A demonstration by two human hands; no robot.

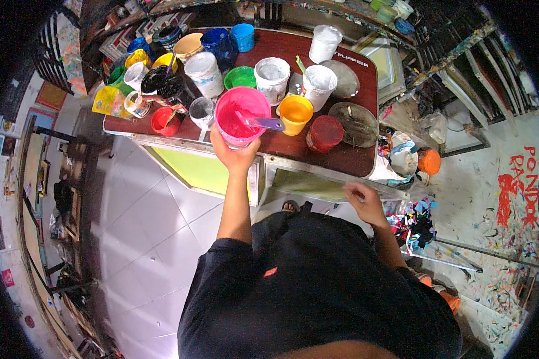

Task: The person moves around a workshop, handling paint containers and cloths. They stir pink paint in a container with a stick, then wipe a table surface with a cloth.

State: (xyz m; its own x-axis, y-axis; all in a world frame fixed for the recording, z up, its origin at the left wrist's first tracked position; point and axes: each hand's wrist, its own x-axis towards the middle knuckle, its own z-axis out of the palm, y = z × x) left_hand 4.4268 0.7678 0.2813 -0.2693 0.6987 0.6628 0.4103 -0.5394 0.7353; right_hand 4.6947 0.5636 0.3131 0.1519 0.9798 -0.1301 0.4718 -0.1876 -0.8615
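My left hand [236, 152] grips a pink plastic tub [242, 101] of pink paint from below, at the table's near edge. A spatula with a purple handle [269, 123] leans in the tub, its handle over the right rim. My right hand [363, 202] hangs off the table's near right side, slightly blurred, with fingers partly bent and nothing seen in them. Beside the pink tub stand a yellow tub [295, 114] and a small grey-white cup [202, 110]. A red-lidded tub [325, 133] stands farther right.
The dark red table [260, 155] bears several more paint tubs, among them a green one [240, 77] and a white bucket [320, 85] with a green stick. A round, stained lid [353, 124] lies at right. Framed screens [197, 166] stand below the near edge. Scraps of cloth [415, 224] lie at right.
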